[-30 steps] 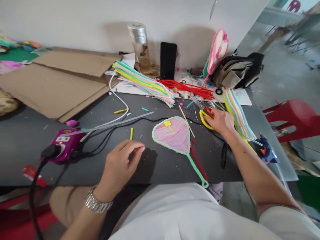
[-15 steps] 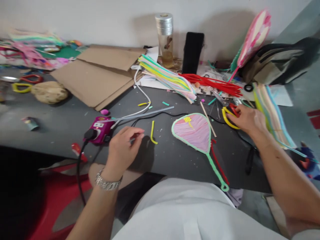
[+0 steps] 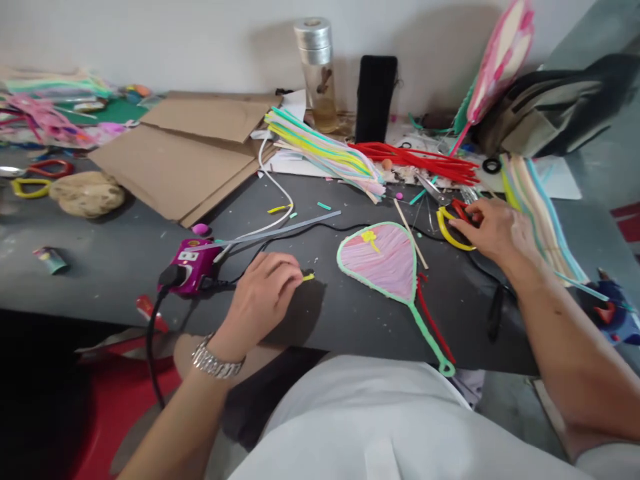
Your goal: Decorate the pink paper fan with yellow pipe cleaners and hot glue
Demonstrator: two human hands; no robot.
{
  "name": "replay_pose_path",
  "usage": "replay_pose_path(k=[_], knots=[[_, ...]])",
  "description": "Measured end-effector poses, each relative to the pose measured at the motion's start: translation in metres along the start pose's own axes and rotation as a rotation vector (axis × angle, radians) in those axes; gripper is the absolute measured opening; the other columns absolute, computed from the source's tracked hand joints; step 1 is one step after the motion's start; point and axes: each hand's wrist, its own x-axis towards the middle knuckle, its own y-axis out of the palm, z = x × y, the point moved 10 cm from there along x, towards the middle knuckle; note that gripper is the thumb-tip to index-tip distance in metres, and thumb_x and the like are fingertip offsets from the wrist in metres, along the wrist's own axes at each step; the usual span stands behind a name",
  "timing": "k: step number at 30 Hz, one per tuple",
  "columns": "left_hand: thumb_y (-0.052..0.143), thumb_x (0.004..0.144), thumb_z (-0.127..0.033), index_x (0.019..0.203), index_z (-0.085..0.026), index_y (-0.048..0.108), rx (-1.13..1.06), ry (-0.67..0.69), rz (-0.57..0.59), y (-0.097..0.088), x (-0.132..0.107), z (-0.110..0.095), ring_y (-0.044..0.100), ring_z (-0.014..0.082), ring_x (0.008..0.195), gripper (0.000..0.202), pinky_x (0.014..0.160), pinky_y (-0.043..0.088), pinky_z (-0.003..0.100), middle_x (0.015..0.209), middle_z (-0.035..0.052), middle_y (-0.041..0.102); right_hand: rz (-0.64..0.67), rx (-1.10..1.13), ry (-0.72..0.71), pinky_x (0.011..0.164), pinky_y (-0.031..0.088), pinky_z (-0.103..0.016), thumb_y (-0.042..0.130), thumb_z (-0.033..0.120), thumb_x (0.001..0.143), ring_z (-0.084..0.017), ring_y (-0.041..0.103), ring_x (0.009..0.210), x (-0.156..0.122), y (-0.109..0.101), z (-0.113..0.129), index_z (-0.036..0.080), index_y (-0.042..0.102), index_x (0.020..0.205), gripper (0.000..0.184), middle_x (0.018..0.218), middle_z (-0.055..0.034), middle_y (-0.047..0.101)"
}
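Note:
My left hand (image 3: 266, 291) lies on the dark table (image 3: 100, 253) with its fingertips pinched on a short yellow pipe-cleaner piece (image 3: 309, 277), only the tip of which shows. My right hand (image 3: 493, 230) is curled over the yellow-and-red scissors (image 3: 453, 225) at the right, fingers on their handles. Between the hands lies a pink fan (image 3: 381, 257) with a green edge and green handle, a small yellow bow on it and a red pipe cleaner (image 3: 434, 320) beside its handle.
A purple power strip (image 3: 193, 259) with black cable sits left of my left hand. Cardboard sheets (image 3: 175, 153), bundles of pastel (image 3: 325, 150) and red pipe cleaners (image 3: 415, 160), a bottle (image 3: 316, 73), a black phone (image 3: 376, 97), a bag (image 3: 550, 113) and a blue glue gun (image 3: 613, 313) surround the work area.
My left hand moved forward and down onto the yellow pipe-cleaner piece and closed on it. The view swung left. My right hand stayed on the scissors.

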Motion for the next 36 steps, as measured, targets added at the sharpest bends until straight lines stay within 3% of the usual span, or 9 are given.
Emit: replay_pose_path(k=[2,5,8,10,14,20,28,32,36], knots=[[0.057,0.098,-0.009,0.095,-0.019,0.061,-0.099,0.017,-0.111,-0.019,0.006,-0.017,0.064,0.0223,0.097,0.011,0.091,0.05,0.038,0.099,0.0069,0.07,-0.079,0.043,-0.118,0.073,0.038,-0.034,0.079,0.035,0.088,-0.019,0.053,0.079,-0.019,-0.031,0.037,0.018,0.067,0.091,0.02,0.084,-0.0072,0.063],[0.059,0.094,-0.004,0.098,-0.019,0.06,-0.241,0.103,-0.12,-0.025,0.017,-0.06,0.064,0.0197,0.094,0.015,0.091,0.049,0.036,0.095,0.0047,0.071,-0.013,0.423,-0.335,0.07,0.043,-0.03,0.067,0.029,0.097,-0.016,0.057,0.074,-0.064,-0.06,0.115,0.019,0.068,0.095,0.01,0.088,-0.006,0.068],[0.057,0.095,-0.003,0.098,-0.018,0.058,-0.335,0.216,-0.069,-0.013,0.025,-0.104,0.059,0.0188,0.086,0.015,0.085,0.049,0.035,0.092,0.0051,0.069,0.339,0.75,-0.546,0.069,0.047,-0.026,0.066,0.031,0.099,-0.014,0.061,0.076,-0.117,-0.049,0.188,0.019,0.066,0.102,0.013,0.086,-0.0026,0.068],[0.055,0.096,-0.005,0.098,-0.018,0.057,-0.338,0.242,-0.04,-0.001,0.027,-0.119,0.056,0.0195,0.084,0.013,0.081,0.047,0.035,0.091,0.0056,0.068,0.348,0.815,-0.592,0.068,0.046,-0.026,0.062,0.027,0.102,-0.013,0.059,0.074,-0.135,-0.047,0.204,0.018,0.065,0.096,0.011,0.081,-0.0017,0.065],[0.052,0.099,-0.007,0.097,-0.018,0.056,-0.276,0.228,0.001,0.016,0.025,-0.123,0.053,0.0203,0.084,0.012,0.077,0.044,0.035,0.09,0.0054,0.067,0.308,0.793,-0.587,0.066,0.043,-0.025,0.059,0.016,0.101,-0.012,0.056,0.071,-0.14,-0.034,0.198,0.018,0.062,0.09,0.011,0.078,-0.0003,0.062],[0.051,0.101,-0.009,0.097,-0.018,0.057,-0.194,0.176,0.033,0.023,0.023,-0.117,0.053,0.0186,0.078,0.011,0.072,0.041,0.033,0.09,0.0041,0.067,0.225,0.576,-0.661,0.068,0.04,-0.029,0.05,0.008,0.099,-0.016,0.055,0.074,-0.141,-0.028,0.193,0.018,0.059,0.087,0.018,0.081,-0.0032,0.063],[0.052,0.102,-0.012,0.091,-0.018,0.061,-0.178,0.039,0.046,0.025,0.018,-0.091,0.056,0.0178,0.075,0.015,0.069,0.041,0.031,0.082,0.0033,0.064,0.087,0.266,-0.678,0.066,0.032,-0.033,0.047,0.004,0.096,-0.018,0.048,0.07,-0.137,-0.023,0.187,0.019,0.056,0.079,0.025,0.075,-0.0031,0.057],[0.049,0.103,-0.014,0.087,-0.018,0.061,-0.139,0.033,0.082,0.025,0.021,-0.09,0.053,0.0178,0.072,0.021,0.068,0.04,0.032,0.077,0.0022,0.061,0.085,0.141,-0.702,0.064,0.027,-0.035,0.049,0.003,0.093,-0.019,0.044,0.067,-0.138,-0.016,0.185,0.019,0.055,0.075,0.025,0.073,-0.0036,0.056],[0.048,0.105,-0.018,0.087,-0.019,0.062,-0.152,-0.006,0.121,0.022,0.025,-0.081,0.057,0.0176,0.076,0.022,0.07,0.042,0.031,0.081,0.0023,0.064,0.205,0.287,-0.626,0.065,0.03,-0.032,0.049,0.007,0.095,-0.017,0.047,0.069,-0.134,-0.01,0.175,0.019,0.055,0.08,0.021,0.075,-0.0023,0.058]])
